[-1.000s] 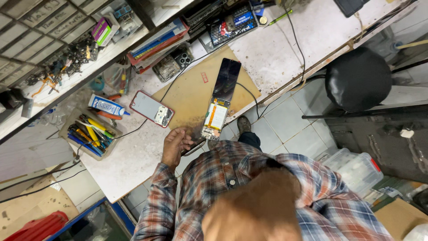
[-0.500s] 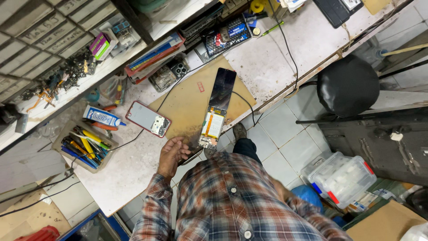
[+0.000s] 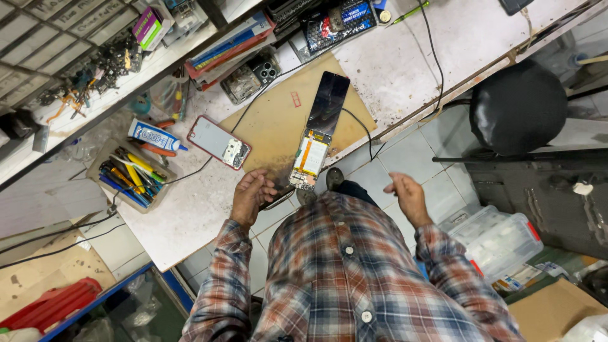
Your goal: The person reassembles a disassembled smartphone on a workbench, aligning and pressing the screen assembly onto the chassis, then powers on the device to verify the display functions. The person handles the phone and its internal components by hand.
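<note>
A long white workbench (image 3: 405, 57) is running diagonally across the view, its top stained and speckled with dark marks. A brown cardboard mat (image 3: 278, 120) is lying on it. Above the bench, a shelf (image 3: 95, 95) with a wire grille is crossing the upper left corner. Pale floor tiles (image 3: 437, 145) are showing below the bench edge. A black round stool (image 3: 518, 107) is standing on them at the right, with a clear plastic bin (image 3: 500, 244) sitting near it

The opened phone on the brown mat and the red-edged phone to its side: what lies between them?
In the head view, only bare brown mat and a thin black cable lie between the opened phone and the red-edged phone.
</note>
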